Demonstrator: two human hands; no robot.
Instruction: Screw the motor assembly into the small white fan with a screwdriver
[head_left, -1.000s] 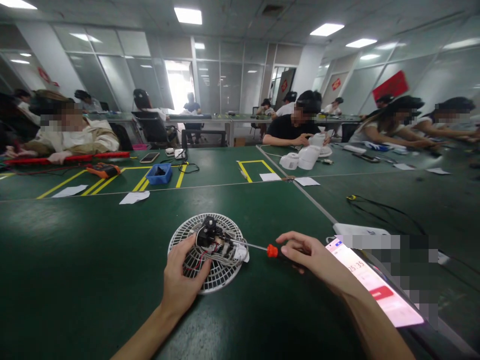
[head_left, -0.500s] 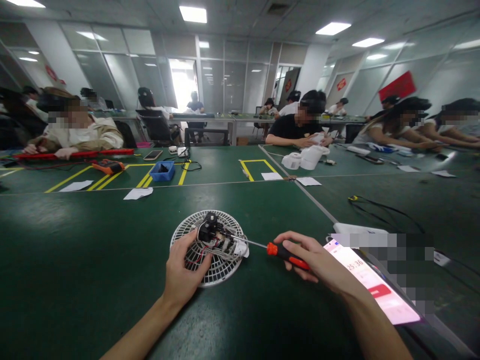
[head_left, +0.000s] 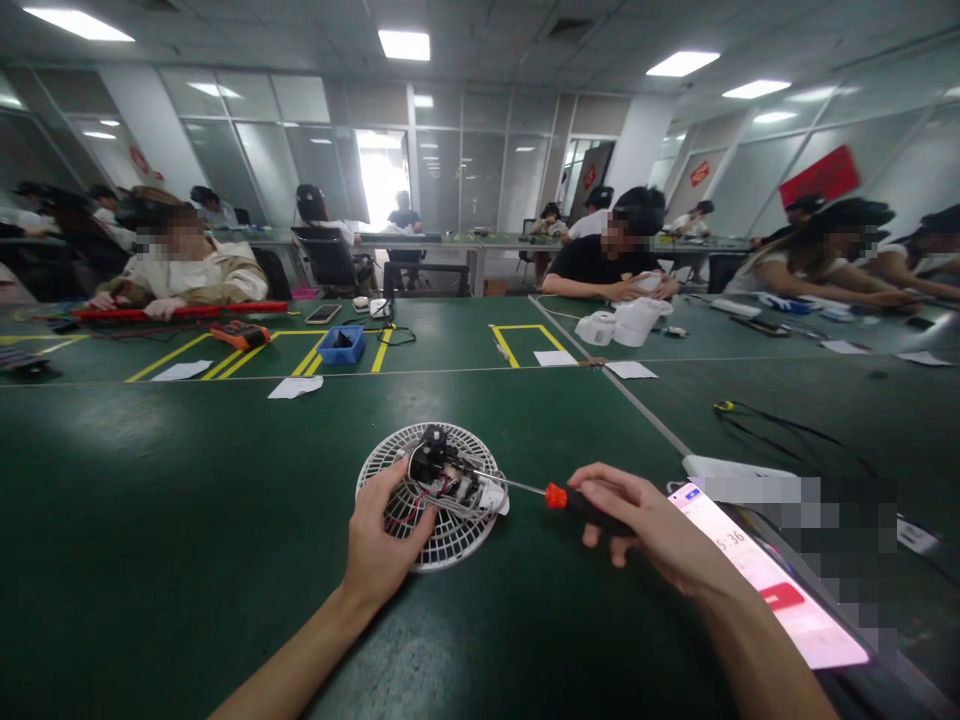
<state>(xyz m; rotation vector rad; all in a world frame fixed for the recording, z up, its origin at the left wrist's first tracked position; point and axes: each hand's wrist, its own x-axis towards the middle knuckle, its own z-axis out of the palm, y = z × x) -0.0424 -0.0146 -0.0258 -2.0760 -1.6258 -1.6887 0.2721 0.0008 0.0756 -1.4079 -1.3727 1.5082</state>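
Observation:
A round white fan grille [head_left: 442,545] lies flat on the green table [head_left: 150,520]. On it sits a small black motor block with wires and white parts [head_left: 448,478]. My left hand [head_left: 382,545] rests on the grille's near left side, fingers curled against the motor block. My right hand [head_left: 645,525] grips the red and black handle of a screwdriver [head_left: 559,496]. Its thin shaft points left into the motor block.
A lit phone [head_left: 772,580] lies by my right forearm. A black cable [head_left: 780,425] runs on the right. Further back are a blue tray [head_left: 341,345], paper slips, white fan parts [head_left: 626,320] and several seated people at work.
The view has shifted a little, so the grille and both hands sit slightly further right in the picture. My right hand's fingers have changed their hold round the screwdriver handle.

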